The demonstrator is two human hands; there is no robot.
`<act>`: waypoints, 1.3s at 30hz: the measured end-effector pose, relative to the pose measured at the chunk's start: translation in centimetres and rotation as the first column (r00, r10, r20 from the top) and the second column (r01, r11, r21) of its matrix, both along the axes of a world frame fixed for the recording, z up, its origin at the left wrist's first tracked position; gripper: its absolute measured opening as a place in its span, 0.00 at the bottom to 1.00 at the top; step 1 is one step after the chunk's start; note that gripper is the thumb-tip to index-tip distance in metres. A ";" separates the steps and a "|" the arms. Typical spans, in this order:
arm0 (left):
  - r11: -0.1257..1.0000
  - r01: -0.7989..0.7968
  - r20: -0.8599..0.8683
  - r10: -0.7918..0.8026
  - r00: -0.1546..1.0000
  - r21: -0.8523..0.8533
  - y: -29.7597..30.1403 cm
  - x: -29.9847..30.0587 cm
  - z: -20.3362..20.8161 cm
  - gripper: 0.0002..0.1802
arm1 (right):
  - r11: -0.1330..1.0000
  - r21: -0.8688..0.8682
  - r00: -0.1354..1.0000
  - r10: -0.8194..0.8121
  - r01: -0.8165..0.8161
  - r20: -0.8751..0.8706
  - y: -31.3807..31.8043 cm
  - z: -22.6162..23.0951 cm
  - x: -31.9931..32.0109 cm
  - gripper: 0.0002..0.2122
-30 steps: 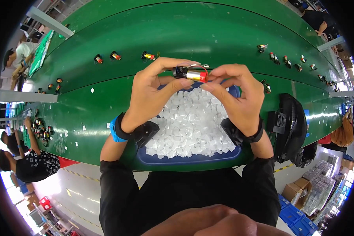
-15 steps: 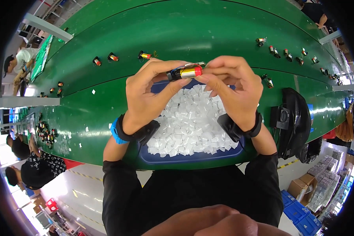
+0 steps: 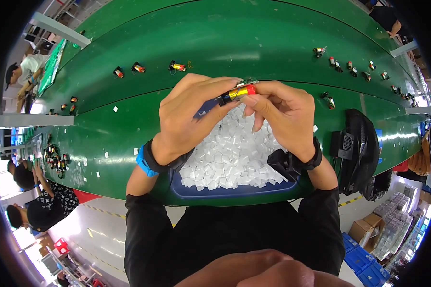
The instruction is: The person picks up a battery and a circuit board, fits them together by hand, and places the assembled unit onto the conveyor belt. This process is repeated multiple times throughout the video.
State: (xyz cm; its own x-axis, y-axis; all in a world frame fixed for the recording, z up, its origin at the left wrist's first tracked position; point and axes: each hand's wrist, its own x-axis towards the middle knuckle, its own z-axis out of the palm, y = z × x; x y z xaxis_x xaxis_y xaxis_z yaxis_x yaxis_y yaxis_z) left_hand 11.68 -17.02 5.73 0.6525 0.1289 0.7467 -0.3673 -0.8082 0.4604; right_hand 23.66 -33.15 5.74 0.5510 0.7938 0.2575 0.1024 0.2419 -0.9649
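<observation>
Between both hands, above the tray, is a small cylindrical battery (image 3: 238, 93) with a yellow wrap, a red end and a black end piece. A little circuit board with wires (image 3: 246, 83) sits along its far side. My left hand (image 3: 189, 107) pinches the black end between thumb and fingers. At the red end, my right hand (image 3: 287, 107) grips with thumb and forefinger, its other fingers curled below. Under the hands lies a blue tray (image 3: 210, 193) heaped with small white square pieces (image 3: 234, 153). The fingers partly hide the battery and board.
Several similar battery assemblies (image 3: 178, 67) lie across the green table (image 3: 273, 43), with more at the right and a cluster (image 3: 57, 160) at the left. A black box (image 3: 342, 143) and a black bag (image 3: 361, 153) stand at right. Co-workers (image 3: 45, 203) sit at the left.
The battery has turned, its red end tilting up, and its yellow side now shows more. My left hand has rolled over it, showing more of its back; both hands stay on it.
</observation>
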 end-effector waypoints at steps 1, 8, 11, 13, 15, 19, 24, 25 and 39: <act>1.000 -0.001 0.015 0.001 1.000 0.001 -0.2 0.0 0.0 0.20 | 1.000 0.000 1.000 0.001 -0.001 0.000 -0.1 0.1 -0.1 0.08; 1.000 0.031 0.048 -0.031 0.998 0.008 -0.3 0.5 -0.4 0.19 | 0.993 -0.113 0.998 0.007 -0.015 -0.067 -0.7 1.4 -0.4 0.08; 0.645 0.124 -0.108 -0.307 0.945 -0.754 -1.0 0.9 0.0 0.17 | 0.991 -0.051 0.938 -0.097 0.120 0.333 -0.5 0.3 0.9 0.09; 0.538 0.113 -0.157 -0.430 0.889 -0.835 -0.3 0.6 0.2 0.17 | 0.984 0.000 0.845 -0.152 0.178 0.513 -0.7 0.3 1.2 0.09; 0.305 0.031 -0.188 -0.661 0.727 -0.952 0.6 0.4 0.4 0.17 | 0.982 -0.005 0.883 -0.167 0.188 0.438 -1.1 2.0 1.2 0.11; 0.267 0.015 -0.188 -0.715 0.673 -0.964 0.8 0.6 0.6 0.18 | 0.991 0.076 0.783 -0.131 0.107 0.608 -1.1 1.6 2.2 0.14; 0.336 0.018 -0.242 -0.713 0.658 -0.942 0.7 0.7 1.0 0.18 | 0.992 0.110 0.668 -0.119 0.055 0.735 -1.3 1.7 2.6 0.16; 0.335 0.019 -0.244 -0.723 0.647 -0.942 0.7 0.7 0.9 0.19 | 0.993 0.109 0.669 -0.118 0.055 0.734 -1.3 1.7 2.6 0.16; 0.215 0.064 -0.137 -0.796 0.590 -0.975 -0.1 1.7 0.3 0.20 | 0.955 0.297 0.509 -0.267 0.023 0.818 -1.8 0.9 3.3 0.18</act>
